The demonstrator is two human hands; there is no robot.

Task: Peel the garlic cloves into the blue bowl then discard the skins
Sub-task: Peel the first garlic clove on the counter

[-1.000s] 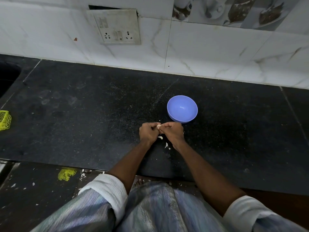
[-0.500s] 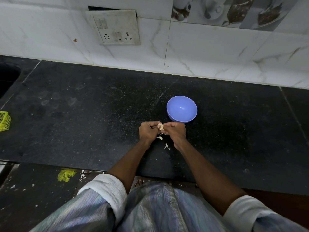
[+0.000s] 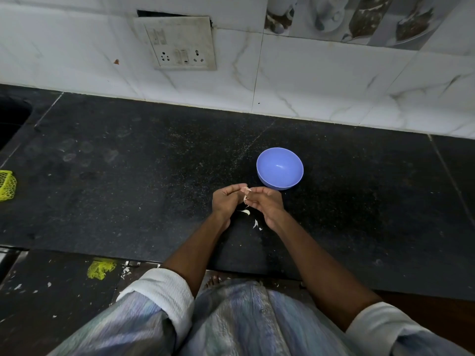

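Head view: both hands (image 3: 248,201) pinch garlic clove (image 3: 246,193), skin strip now peeled loose

The garlic clove (image 3: 246,193) is mostly hidden between curled fingers, seemingly half-peeled. The yellow mesh basket (image 3: 7,185) is cut off at the left edge. The skin scraps (image 3: 246,212) are too small to count.

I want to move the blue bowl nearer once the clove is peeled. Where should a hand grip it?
Probably the blue bowl is best pinched at its far-right rim, from above: it stands upright and looks empty, and both hands work at its near-left edge.
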